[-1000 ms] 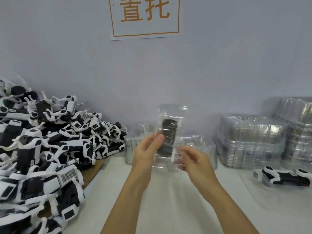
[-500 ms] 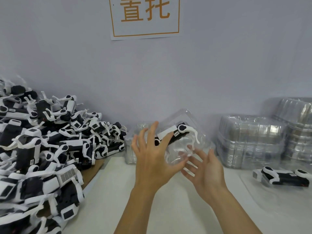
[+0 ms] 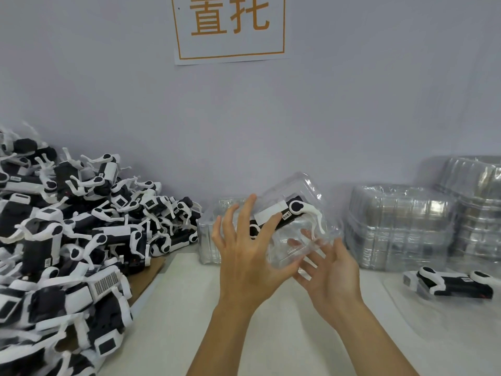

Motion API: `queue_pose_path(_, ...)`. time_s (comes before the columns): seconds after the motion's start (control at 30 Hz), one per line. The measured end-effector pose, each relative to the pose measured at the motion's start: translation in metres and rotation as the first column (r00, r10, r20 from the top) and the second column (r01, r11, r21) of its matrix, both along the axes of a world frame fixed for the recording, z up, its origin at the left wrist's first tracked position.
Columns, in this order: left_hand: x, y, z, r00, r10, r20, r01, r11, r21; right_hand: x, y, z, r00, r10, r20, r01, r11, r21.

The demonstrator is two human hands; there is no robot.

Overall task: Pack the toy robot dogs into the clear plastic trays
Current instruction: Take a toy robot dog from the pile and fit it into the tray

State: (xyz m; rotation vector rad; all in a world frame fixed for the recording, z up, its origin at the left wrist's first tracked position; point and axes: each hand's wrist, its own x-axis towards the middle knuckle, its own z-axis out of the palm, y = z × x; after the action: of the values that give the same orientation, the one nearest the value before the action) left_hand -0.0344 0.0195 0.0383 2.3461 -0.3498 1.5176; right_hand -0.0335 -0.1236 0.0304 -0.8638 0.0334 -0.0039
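Observation:
A clear plastic tray (image 3: 305, 189) with one black-and-white toy robot dog (image 3: 294, 210) inside is tilted in the air above the white table. My left hand (image 3: 244, 256) presses its spread fingers on the tray's front, thumb under the lower edge. My right hand (image 3: 333, 272) props the tray's lower right edge with spread fingertips. A big pile of loose toy robot dogs (image 3: 67, 240) fills the left side. Another toy dog (image 3: 447, 286) lies at the right on a flat clear tray (image 3: 433, 324).
Stacks of clear trays (image 3: 395, 226) stand against the wall at the right, a taller stack (image 3: 477, 207) beyond them. A lower tray stack (image 3: 208, 240) sits behind my hands. Brown cardboard (image 3: 146, 275) lies under the pile. A paper sign (image 3: 230, 28) hangs on the wall.
One second ago both hands held the tray upright. It has since been tipped sideways so the dog lies slanted, and my fingers have spread wide. Hardly anything moved in the last half second.

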Motion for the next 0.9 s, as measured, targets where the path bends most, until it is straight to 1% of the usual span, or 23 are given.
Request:
queue_pose_path(0.1, 0.001, 0.001, -0.002, 1.0, 0.014, -0.014, -0.014, 1.0, -0.017, -0.001, -0.003, 0.003, 0.993, -0.075, 0.087, 0.07, 0.995, 0.068)
queue_pose_path(0.17, 0.002, 0.002, -0.004, 0.999, 0.019, -0.038, -0.019, 1.0, -0.017, -0.001, -0.007, 0.007, 0.985, -0.097, 0.139, 0.086, 0.993, 0.082)
queue_pose_path(0.27, 0.002, 0.001, -0.005, 0.998, 0.023, -0.054, -0.024, 1.0, -0.015, 0.0, -0.009, 0.008, 0.976, -0.093, 0.199, 0.093, 0.996, 0.005)
queue_pose_path(0.37, 0.002, 0.001, -0.005, 0.999, 0.017, -0.037, -0.018, 0.999, -0.03, 0.001, -0.006, 0.008, 0.958, -0.126, 0.256, 0.163, 0.978, -0.132)
queue_pose_path(0.43, 0.002, 0.002, -0.004, 0.999, 0.029, -0.027, -0.031, 0.998, -0.049, 0.002, -0.006, 0.008, 0.946, -0.148, 0.288, 0.208, 0.959, -0.192)
queue_pose_path(0.6, 0.002, 0.006, -0.006, 0.999, 0.034, -0.022, -0.035, 0.998, -0.057, 0.004, -0.005, 0.005, 0.937, -0.185, 0.296, 0.261, 0.935, -0.242)
queue_pose_path(0.7, 0.002, 0.006, -0.007, 0.999, 0.01, -0.045, -0.014, 0.997, -0.075, 0.002, -0.004, 0.005, 0.933, -0.186, 0.308, 0.271, 0.926, -0.264)
queue_pose_path(0.77, 0.001, 0.006, -0.005, 0.996, -0.028, -0.082, 0.018, 0.992, -0.126, 0.0, -0.005, 0.008, 0.932, -0.166, 0.322, 0.264, 0.92, -0.289)
queue_pose_path(0.8, 0.0, 0.006, -0.003, 0.992, -0.057, -0.109, 0.037, 0.984, -0.176, -0.001, -0.006, 0.009, 0.932, -0.155, 0.328, 0.258, 0.919, -0.299)
queue_pose_path(0.83, -0.002, 0.006, -0.001, 0.986, -0.096, -0.138, 0.06, 0.968, -0.245, -0.002, -0.006, 0.011, 0.933, -0.143, 0.329, 0.248, 0.921, -0.302)
queue_pose_path(0.9, -0.004, 0.007, 0.002, 0.961, -0.208, -0.184, 0.117, 0.904, -0.411, -0.004, -0.006, 0.015, 0.941, -0.112, 0.32, 0.207, 0.937, -0.28)
